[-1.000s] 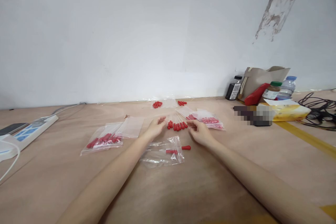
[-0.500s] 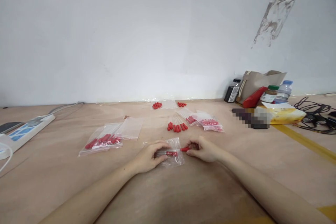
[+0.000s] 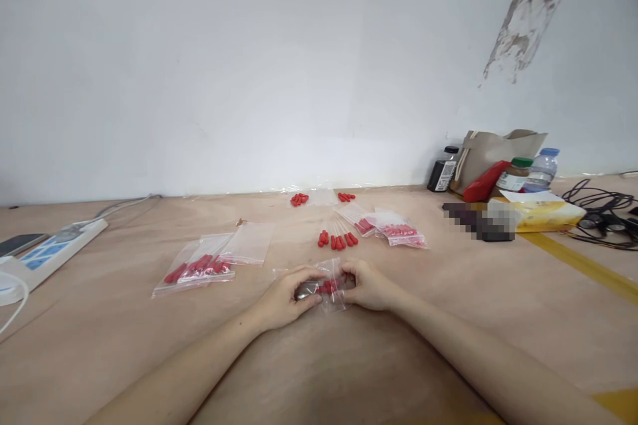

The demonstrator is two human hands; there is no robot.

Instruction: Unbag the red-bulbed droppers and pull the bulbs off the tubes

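A small clear plastic zip bag (image 3: pixel 333 304) lies between my hands, with red-tipped sticks (image 3: pixel 327 287) showing through it. My left hand (image 3: pixel 292 295) grips the bag's left part between thumb and fingers. At the bag's right end, my right hand (image 3: pixel 366 287) has its thumb and fingers closed around the edge by the red tips. Whether they pinch the film, a red tip or both is hidden. Just beyond the hands lie several loose red-tipped sticks (image 3: pixel 339 242) with thin pale stems.
Filled clear bags (image 3: pixel 199 269) lie at left beside a flat bag (image 3: pixel 249 244); more filled bags (image 3: pixel 400 231) lie right of centre. Red pieces (image 3: pixel 299 199) sit by the wall. A power strip (image 3: pixel 54 252) is far left; bottles (image 3: pixel 442 172), a beige bag (image 3: pixel 498 149) and cables (image 3: pixel 598 212) are right.
My right hand has moved left, up to the bag. The red-tipped stick it held outside the bag's right edge now shows no part outside; the red tips are together in the bag.
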